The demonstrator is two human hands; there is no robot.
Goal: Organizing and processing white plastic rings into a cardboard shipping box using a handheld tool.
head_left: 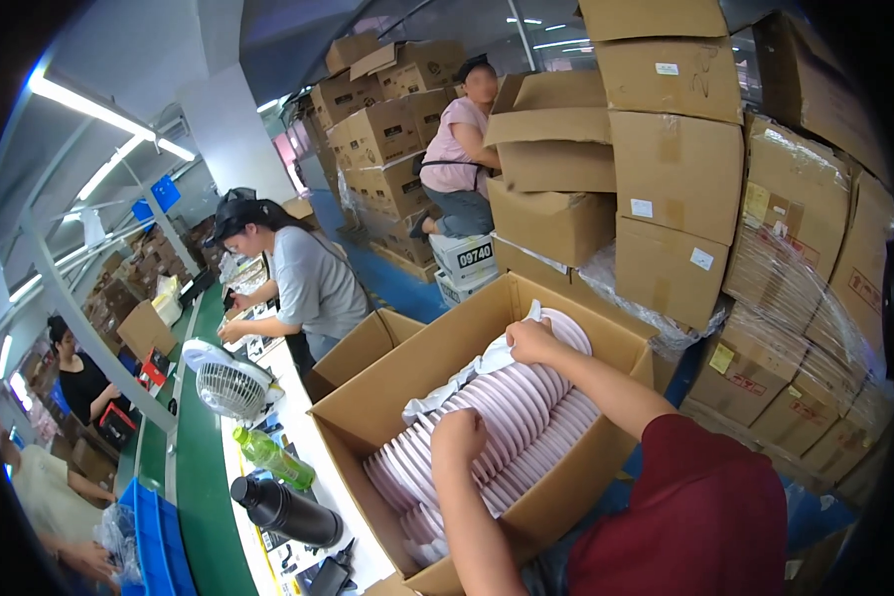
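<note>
An open cardboard box (387, 364) stands in front of me, holding rows of pale pink, round, plate-like discs (512, 402) set on edge. A crumpled white sheet (457, 382) lies along the far side of the discs. At the far right end of the row, my right hand (533, 341) is closed on this white sheet, a piece of which sticks up above the fingers. My left hand (459, 437) is curled closed over the middle of the discs. Its fingertips face away, so whatever they hold is hidden.
On the white table to the left are a fan (230, 385), a green bottle (273, 457) and a black bottle (286, 512). Stacked cartons (673, 179) rise behind and right. A co-worker (308, 278) stands at the table; another person (459, 149) is among boxes.
</note>
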